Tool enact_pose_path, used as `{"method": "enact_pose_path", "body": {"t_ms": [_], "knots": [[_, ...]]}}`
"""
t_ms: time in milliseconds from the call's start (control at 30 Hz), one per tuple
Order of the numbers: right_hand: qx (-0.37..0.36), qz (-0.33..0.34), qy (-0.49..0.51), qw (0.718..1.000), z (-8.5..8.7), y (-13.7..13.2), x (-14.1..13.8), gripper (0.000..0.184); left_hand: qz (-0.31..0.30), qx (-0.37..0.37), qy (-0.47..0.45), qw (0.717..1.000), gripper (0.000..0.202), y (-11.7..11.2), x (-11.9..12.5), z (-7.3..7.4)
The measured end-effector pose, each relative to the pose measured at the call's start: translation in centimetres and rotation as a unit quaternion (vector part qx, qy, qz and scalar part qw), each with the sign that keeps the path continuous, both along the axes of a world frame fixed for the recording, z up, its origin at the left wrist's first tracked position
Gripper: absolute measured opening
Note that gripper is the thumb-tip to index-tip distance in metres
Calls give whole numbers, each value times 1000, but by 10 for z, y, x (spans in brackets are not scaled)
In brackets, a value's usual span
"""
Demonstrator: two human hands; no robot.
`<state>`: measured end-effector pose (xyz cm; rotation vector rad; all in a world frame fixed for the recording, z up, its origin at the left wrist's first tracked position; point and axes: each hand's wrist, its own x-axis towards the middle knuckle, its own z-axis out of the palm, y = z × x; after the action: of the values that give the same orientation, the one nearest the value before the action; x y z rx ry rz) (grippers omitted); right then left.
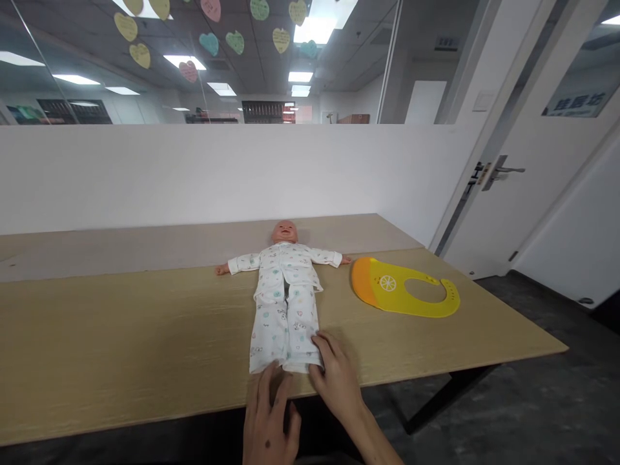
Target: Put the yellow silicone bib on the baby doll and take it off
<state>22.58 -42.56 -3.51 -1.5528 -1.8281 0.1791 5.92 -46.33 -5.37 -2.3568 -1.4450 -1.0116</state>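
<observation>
**Left hand**: placed at the near edge of the light wood-grain worktop, fingers spread, tips against the trouser hem; no pinch is seen.

**Right hand**: fingers spread and pressed upon the lower trouser leg, the wrist angled in from the right; no pinch is seen.

**Baby doll**: laid face up in white printed pajamas, long axis running away from the person, head toward the far side, feet at the hands, arms extended sideways. Wide worktop is left beyond the doll's right-hand side of the view.

**Yellow silicone bib**: set flat just beside the doll's outstretched arm, orange-edged, with a lemon-slice motif, neck opening toward the near edge.

**Background:** a white partition wall is seen behind the worktop, with a white door at right bearing a lever handle and a sign with Chinese characters, too oblique for sure reading. Paper hearts hang above.
</observation>
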Motion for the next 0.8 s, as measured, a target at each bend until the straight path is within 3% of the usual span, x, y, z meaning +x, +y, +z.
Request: {"method": "enact_pose_path", "body": {"t_ms": [400,600,800], "knots": [[-6,11,-13,1000,3,0,-1,43,-42,50,28,997,45,9,2,-6],[-12,13,-4,1000,3,1,-1,43,-36,16,45,998,48,22,9,11],[-7,19,7,1000,1,1,1,42,-47,7,57,997,51,44,0,27]]}}
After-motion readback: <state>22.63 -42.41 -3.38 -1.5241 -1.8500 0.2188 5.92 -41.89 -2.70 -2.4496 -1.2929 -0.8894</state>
